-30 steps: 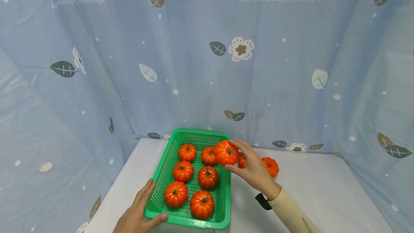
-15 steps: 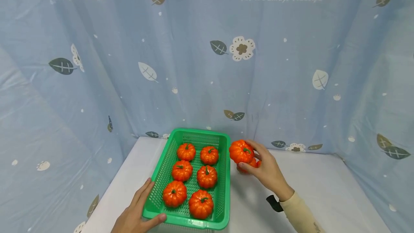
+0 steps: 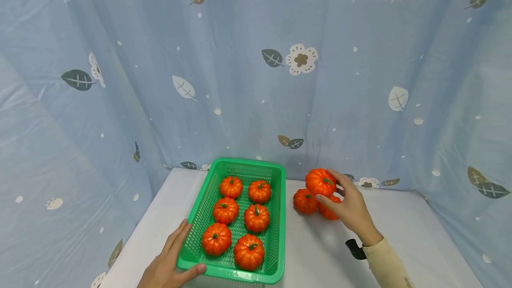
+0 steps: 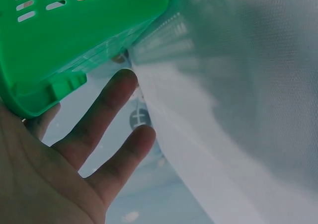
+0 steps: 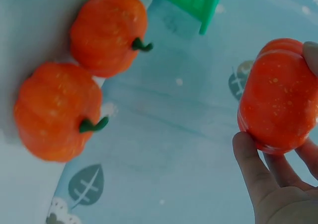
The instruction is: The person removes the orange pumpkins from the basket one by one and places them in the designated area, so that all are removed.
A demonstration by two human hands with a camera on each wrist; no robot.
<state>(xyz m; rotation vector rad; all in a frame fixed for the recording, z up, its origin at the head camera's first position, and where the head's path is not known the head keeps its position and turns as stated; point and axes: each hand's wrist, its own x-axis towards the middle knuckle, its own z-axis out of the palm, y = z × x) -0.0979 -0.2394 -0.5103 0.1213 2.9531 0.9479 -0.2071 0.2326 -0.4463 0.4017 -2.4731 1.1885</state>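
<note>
My right hand (image 3: 354,208) grips a glossy orange toy pumpkin (image 3: 318,182) with a green stem, lifted off the table. Below it on the white tabletop sit two more pumpkins, one at the left (image 3: 305,202) and one partly hidden by the hand (image 3: 329,211). In the right wrist view, fingers and thumb pinch the held pumpkin (image 5: 280,100) from two sides. At the front left corner of a green plastic basket (image 3: 240,275), my left hand (image 3: 166,266) rests with fingers straight along the side. The left wrist view shows that hand (image 4: 49,179) under the basket rim, fingers spread.
Inside the basket several pumpkins (image 3: 248,252) stand in two columns. A pale blue curtain (image 3: 340,79) with printed leaves hangs behind and around the white table (image 3: 400,234). A black strap end (image 3: 355,249) shows by the right wrist.
The right hand has carried its pumpkin rightward, from over the basket's right rim to above the pumpkins on the table, uncovering the left one. The left hand stays at the basket corner.
</note>
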